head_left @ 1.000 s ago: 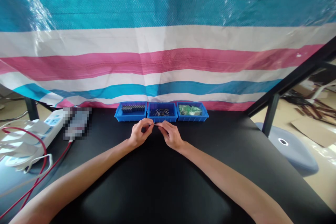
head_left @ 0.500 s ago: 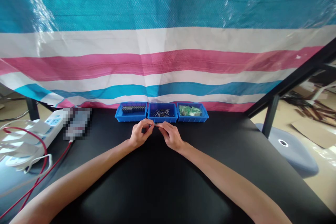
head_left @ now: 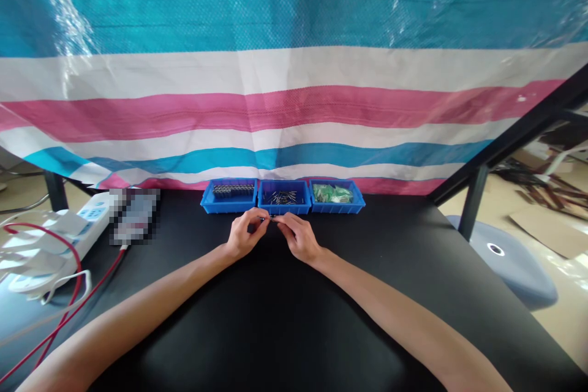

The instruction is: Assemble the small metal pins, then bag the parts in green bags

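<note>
My left hand (head_left: pixel 248 234) is closed in a pinch on a small dark metal part (head_left: pixel 262 219) just in front of the middle bin. Facing it, my right hand (head_left: pixel 299 237) pinches a thin metal piece (head_left: pixel 272 218), and the fingertips of both hands nearly meet. Fingers hide most of both pieces, so I cannot tell whether they are joined. Behind the hands stands the middle blue bin (head_left: pixel 285 209), with loose thin metal pins or screws in it. The left blue bin (head_left: pixel 229 206) contains rows of small dark metal cylinders. Green and white packets fill the right blue bin (head_left: pixel 338 209).
A striped plastic sheet (head_left: pixel 294 110) hangs behind the black table (head_left: pixel 257 324). On the left lie a white power strip (head_left: pixel 94 211) with plugs, a red cable (head_left: pixel 103 282) and a pixelated device (head_left: pixel 136 214). A grey stool (head_left: pixel 509 266) stands beyond the right edge.
</note>
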### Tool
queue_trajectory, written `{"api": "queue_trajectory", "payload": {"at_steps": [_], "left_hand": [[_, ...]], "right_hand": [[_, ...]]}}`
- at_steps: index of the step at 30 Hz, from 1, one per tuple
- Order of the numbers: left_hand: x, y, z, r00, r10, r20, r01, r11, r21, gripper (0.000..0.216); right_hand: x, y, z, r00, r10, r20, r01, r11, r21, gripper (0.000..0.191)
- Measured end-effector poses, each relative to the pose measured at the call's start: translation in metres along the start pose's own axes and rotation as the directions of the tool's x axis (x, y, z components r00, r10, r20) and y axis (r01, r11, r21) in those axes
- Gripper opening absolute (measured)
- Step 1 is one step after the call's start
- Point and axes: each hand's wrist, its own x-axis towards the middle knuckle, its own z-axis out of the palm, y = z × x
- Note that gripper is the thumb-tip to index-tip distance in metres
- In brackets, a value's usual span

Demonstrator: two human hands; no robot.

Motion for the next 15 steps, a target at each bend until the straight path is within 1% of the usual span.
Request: {"api": "queue_trajectory", "payload": {"at_steps": [15], "left_hand": [[0.0002,0.0029,-0.0006,1.0,-0.007,0.006,0.007,1.0,0.028,0.017]], "right_hand": [[-0.0006,0.0015,0.0007,1.0,-0.006,-0.004,0.006,1.0,0.001,0.023]]}}
